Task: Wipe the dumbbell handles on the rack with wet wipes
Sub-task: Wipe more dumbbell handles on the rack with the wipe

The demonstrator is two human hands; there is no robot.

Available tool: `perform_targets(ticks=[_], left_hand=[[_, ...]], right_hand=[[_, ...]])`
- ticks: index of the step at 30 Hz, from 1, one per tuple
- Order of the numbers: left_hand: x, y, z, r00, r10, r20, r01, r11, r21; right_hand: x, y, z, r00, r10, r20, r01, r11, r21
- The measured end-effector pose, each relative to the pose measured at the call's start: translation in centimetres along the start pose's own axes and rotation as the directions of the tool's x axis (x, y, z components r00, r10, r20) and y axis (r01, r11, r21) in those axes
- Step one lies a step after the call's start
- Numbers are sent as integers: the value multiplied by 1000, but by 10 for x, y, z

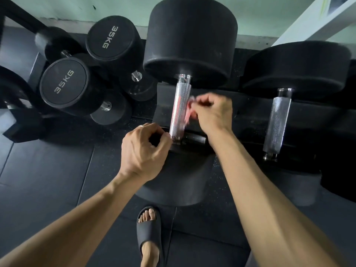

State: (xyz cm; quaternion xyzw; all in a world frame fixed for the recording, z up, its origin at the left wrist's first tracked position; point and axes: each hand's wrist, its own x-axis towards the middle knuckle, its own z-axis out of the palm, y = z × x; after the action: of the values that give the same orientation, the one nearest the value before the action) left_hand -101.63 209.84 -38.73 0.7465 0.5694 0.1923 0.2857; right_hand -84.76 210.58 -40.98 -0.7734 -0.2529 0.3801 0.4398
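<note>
While the wet wipe sits bunched and blurred in my right hand, the main risk I see is that it slips out or only skims one side of the knurled handle. The rough steel could snag and tear the thin sheet, and a small wad like this may miss the far end near the big black head. My left hand is low at the near end of the handle, close to the collar, so a sudden roll of the dumbbell on the rack could catch those fingers between the weight and the rail. I judge the roll unlikely given the weight, but I would keep clear of the gap.

My right hand is curled tight, fingers and thumb pinching the wipe just beside the handle's right side, about halfway along it; whether the wipe touches the steel here I cannot tell because of the blur. My left hand is also curled, fingertips drawn together beside the handle's near end. It may be pinching something small or just touching the collar; I cannot tell which.

The neighbouring handle to the right lies bare on the same rack. The 35KG dumbbells rest on the floor to the left.
</note>
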Motion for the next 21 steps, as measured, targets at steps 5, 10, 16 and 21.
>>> perform_targets(ticks=[5, 10, 16, 21], left_hand=[[0, -1, 0, 1000, 1, -1, -1, 1000, 9], [0, -1, 0, 1000, -1, -1, 1, 1000, -9], [0, -1, 0, 1000, 17, -2, -17, 1000, -8], [0, 0, -1, 1000, 12, -3, -12, 1000, 0]], right_hand=[[3, -4, 9, 991, -97, -93, 103, 993, 64], [-8, 9, -6, 987, 36, 156, -59, 988, 141], [-6, 12, -14, 952, -41, 304, 50, 999, -20], [-13, 18, -18, 918, -2, 397, 23, 999, -47]])
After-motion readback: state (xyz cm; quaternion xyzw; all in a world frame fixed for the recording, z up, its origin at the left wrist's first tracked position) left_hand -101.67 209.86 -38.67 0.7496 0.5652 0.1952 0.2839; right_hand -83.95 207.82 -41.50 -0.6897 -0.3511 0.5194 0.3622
